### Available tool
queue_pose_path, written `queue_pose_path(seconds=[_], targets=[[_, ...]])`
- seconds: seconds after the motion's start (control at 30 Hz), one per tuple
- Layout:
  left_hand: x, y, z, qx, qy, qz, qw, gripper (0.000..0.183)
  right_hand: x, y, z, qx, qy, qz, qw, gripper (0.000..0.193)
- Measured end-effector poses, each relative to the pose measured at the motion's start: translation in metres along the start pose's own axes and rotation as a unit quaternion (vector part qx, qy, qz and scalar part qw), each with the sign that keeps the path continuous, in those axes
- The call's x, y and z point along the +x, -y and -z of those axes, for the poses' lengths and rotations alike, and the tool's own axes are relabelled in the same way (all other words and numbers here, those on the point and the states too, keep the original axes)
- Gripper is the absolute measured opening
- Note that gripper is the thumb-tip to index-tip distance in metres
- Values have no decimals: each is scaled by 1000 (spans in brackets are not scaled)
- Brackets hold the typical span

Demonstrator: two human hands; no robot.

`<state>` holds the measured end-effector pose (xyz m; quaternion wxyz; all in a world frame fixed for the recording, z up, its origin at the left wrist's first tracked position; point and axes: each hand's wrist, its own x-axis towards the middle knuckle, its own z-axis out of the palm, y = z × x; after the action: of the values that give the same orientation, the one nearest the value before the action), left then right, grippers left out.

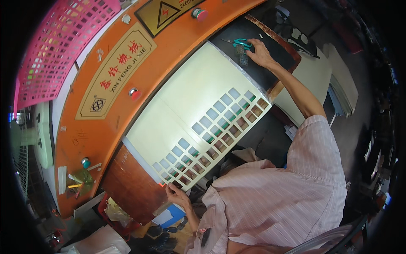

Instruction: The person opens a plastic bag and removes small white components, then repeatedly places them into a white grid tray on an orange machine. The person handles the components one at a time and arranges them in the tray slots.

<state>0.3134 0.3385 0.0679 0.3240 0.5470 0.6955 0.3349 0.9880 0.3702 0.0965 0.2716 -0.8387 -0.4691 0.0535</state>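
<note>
A wide cream sheet [186, 93] lies slanted across the machine's bed, its near edge cut into rows of square openings. Some openings show pale blue, others green or brown beneath. At the sheet's lower left corner is my left hand [178, 197], fingers closed, with a small orange-red piece [162, 184] beside the fingertips; what they grip is hidden. My right arm stretches to the far right, where my right hand [261, 53] has its thumb and fingers at the teal handles of scissors [241, 42]. A small greyish see-through block [242, 58] lies by them on the black surface [268, 75].
An orange machine beam [114, 114] with push buttons runs along the far side. A pink basket [63, 55] stands above left. A reddish-brown board [133, 182] adjoins the sheet's left end. Stacked sheets [342, 84] stand at the right, dark goggles [298, 38] beyond.
</note>
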Motion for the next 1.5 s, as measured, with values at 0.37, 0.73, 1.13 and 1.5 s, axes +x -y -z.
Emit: queue_pose_path(seconds=[0.37, 0.73, 1.13, 1.5], targets=[[-4, 10, -11, 36, -64, -46, 996, 40, -33, 16, -19, -1, 46, -81, 996, 78], [-3, 15, -12, 51, -74, -63, 994, 40, 27, 45, -25, -112, 66, -103, 986, 69], [-7, 13, -7, 115, -84, -81, 986, 22, -65, 244, -74, 548, 379, -102, 739, 47], [-9, 13, -6, 101, -83, -63, 989, 18, -133, 423, -183, 205, 300, 380, 851, 45]])
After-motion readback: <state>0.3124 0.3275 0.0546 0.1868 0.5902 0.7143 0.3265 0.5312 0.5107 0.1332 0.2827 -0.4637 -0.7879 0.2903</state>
